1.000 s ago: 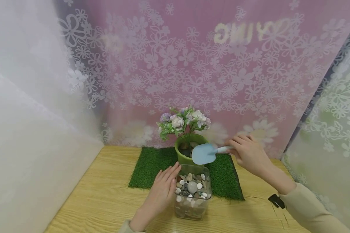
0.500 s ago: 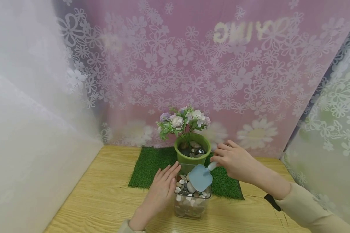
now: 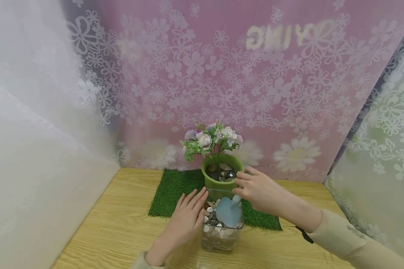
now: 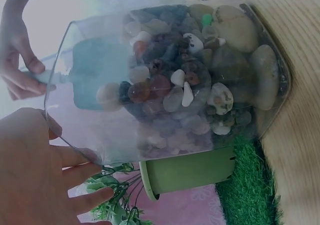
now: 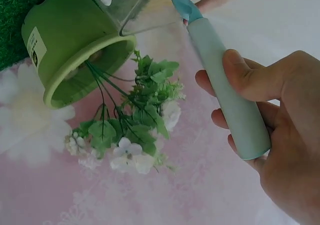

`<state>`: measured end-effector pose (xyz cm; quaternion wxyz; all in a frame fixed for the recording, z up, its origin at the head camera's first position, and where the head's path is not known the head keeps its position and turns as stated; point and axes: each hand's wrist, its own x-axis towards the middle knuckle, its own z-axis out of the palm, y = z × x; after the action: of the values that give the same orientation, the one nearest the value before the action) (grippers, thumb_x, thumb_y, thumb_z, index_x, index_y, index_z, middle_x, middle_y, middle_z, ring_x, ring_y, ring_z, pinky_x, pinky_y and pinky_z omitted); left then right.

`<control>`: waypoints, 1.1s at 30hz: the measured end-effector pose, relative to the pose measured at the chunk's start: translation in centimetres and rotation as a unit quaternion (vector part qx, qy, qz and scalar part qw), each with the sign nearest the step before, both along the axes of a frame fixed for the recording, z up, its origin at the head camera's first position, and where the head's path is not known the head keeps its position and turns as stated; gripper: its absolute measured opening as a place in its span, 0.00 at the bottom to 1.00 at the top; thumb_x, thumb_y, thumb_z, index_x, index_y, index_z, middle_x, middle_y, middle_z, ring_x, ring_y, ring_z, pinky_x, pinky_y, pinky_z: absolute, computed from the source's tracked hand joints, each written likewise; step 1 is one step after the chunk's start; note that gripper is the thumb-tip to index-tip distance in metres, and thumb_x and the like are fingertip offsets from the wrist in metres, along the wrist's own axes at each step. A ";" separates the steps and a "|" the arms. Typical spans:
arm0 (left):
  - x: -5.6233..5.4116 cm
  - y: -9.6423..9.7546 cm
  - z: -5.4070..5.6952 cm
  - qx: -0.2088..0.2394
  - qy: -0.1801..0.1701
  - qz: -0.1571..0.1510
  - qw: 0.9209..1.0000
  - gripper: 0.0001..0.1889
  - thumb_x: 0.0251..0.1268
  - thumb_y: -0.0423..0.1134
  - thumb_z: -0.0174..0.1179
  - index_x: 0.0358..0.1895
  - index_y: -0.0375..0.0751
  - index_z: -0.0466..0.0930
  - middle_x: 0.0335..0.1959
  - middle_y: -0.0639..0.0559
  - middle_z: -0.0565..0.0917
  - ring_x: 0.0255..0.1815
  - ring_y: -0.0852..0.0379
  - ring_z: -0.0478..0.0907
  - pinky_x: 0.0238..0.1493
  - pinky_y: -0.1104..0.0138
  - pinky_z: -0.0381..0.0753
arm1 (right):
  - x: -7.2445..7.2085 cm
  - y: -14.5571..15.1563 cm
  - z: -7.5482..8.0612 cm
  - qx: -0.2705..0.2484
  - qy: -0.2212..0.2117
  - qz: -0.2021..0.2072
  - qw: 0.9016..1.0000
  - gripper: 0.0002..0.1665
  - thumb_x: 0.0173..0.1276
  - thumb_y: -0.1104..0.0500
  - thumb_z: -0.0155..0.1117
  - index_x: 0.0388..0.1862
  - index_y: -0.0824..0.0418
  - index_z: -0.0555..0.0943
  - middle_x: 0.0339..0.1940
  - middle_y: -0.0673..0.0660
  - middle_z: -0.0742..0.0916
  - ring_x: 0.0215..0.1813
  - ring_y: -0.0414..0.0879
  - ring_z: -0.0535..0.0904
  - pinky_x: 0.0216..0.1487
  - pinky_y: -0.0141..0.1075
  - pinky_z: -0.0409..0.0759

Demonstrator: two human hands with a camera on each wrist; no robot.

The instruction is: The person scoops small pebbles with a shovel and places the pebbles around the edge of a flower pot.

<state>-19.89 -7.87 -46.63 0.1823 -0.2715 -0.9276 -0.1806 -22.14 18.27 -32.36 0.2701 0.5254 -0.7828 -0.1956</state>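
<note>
My right hand grips a small blue garden trowel; in the right wrist view the fingers and thumb wrap its pale handle. The trowel's blade tilts down inside a clear square container, over the pebbles. White, grey and brown pebbles fill its lower part. Straight fingers of my left hand rest against the container's left rim. Just behind the container stands a green flowerpot with white and purple flowers and several stones in it.
A dark green turf mat lies under the pot. The wooden table reaches back to a pink flowered curtain. Pale sheets hang on the left and right.
The trowel has come down from beside the pot into the container, tilting its blade downward, as my right hand moved left and toward me. My left hand has stayed almost still.
</note>
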 end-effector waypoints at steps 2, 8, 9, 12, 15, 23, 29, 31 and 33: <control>0.2 0.0 0.0 0.000 -0.005 0.001 1.000 0.27 0.81 0.43 0.47 0.79 0.48 0.62 0.80 0.55 0.62 0.77 0.46 0.63 0.74 0.41 0.61 | -0.2 -0.4 -0.2 0.007 0.006 0.005 1.000 0.15 0.51 0.64 0.81 0.37 0.50 0.89 0.38 0.49 0.87 0.45 0.47 0.79 0.52 0.43 0.77; 0.2 -0.2 0.0 0.019 -0.005 -0.006 1.000 0.26 0.82 0.43 0.45 0.78 0.46 0.63 0.80 0.53 0.63 0.77 0.45 0.63 0.74 0.41 0.61 | -0.6 -0.7 -0.3 0.018 0.003 0.013 1.000 0.15 0.55 0.62 0.80 0.41 0.50 0.90 0.41 0.49 0.88 0.48 0.47 0.80 0.52 0.43 0.76; 0.2 -0.2 0.0 0.021 -0.004 -0.006 1.000 0.26 0.82 0.42 0.46 0.78 0.46 0.63 0.79 0.53 0.63 0.77 0.45 0.63 0.74 0.41 0.62 | -0.6 -0.7 -0.3 0.021 0.001 0.011 1.000 0.15 0.54 0.62 0.80 0.42 0.50 0.90 0.41 0.49 0.88 0.48 0.47 0.80 0.53 0.43 0.76; 0.2 -0.2 -0.1 0.026 -0.007 -0.009 1.000 0.26 0.81 0.42 0.47 0.78 0.46 0.64 0.79 0.53 0.63 0.77 0.45 0.63 0.73 0.41 0.62 | -0.5 -0.6 -0.1 0.038 0.009 0.006 0.999 0.18 0.53 0.59 0.82 0.43 0.48 0.90 0.42 0.48 0.88 0.49 0.46 0.79 0.55 0.43 0.76; 0.1 -0.2 -0.3 0.033 -0.010 -0.011 0.999 0.26 0.81 0.41 0.48 0.78 0.46 0.64 0.79 0.53 0.64 0.77 0.45 0.63 0.73 0.41 0.62 | -0.3 -1.1 0.2 0.057 0.036 0.020 0.998 0.17 0.53 0.55 0.83 0.42 0.46 0.90 0.43 0.47 0.88 0.50 0.45 0.78 0.56 0.41 0.76; 0.0 -0.1 -0.5 0.049 -0.010 -0.019 0.999 0.25 0.81 0.40 0.48 0.78 0.45 0.65 0.79 0.52 0.64 0.77 0.45 0.63 0.73 0.40 0.62 | -1.5 -1.5 0.4 0.028 -0.029 0.045 0.998 0.14 0.56 0.64 0.79 0.38 0.47 0.90 0.39 0.45 0.88 0.46 0.44 0.78 0.54 0.40 0.75; 0.0 0.0 -0.5 0.044 -0.018 -0.023 0.999 0.25 0.83 0.43 0.43 0.78 0.45 0.64 0.80 0.52 0.62 0.77 0.44 0.62 0.74 0.40 0.61 | -2.8 0.2 -1.3 -0.027 -0.116 0.038 0.992 0.13 0.55 0.63 0.78 0.38 0.48 0.90 0.36 0.45 0.87 0.41 0.44 0.76 0.49 0.41 0.76; 0.1 0.0 -0.5 0.047 -0.019 -0.022 0.998 0.25 0.83 0.43 0.43 0.78 0.45 0.64 0.80 0.52 0.63 0.77 0.44 0.62 0.74 0.41 0.60 | -3.0 0.8 -2.4 -0.052 -0.139 0.028 0.989 0.12 0.56 0.61 0.78 0.39 0.49 0.91 0.35 0.46 0.87 0.40 0.44 0.76 0.45 0.41 0.75; 0.0 0.0 -0.6 0.049 -0.019 -0.022 0.998 0.25 0.83 0.43 0.43 0.78 0.45 0.64 0.80 0.51 0.62 0.77 0.45 0.62 0.74 0.41 0.60 | -3.0 1.4 -3.4 -0.084 -0.164 0.018 0.983 0.12 0.55 0.60 0.78 0.40 0.51 0.91 0.34 0.46 0.87 0.39 0.44 0.75 0.41 0.39 0.71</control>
<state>-19.84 -7.86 -47.25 0.1739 -0.2792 -0.9146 -0.2351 -25.18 19.72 -35.81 0.1849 0.5399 -0.8204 -0.0358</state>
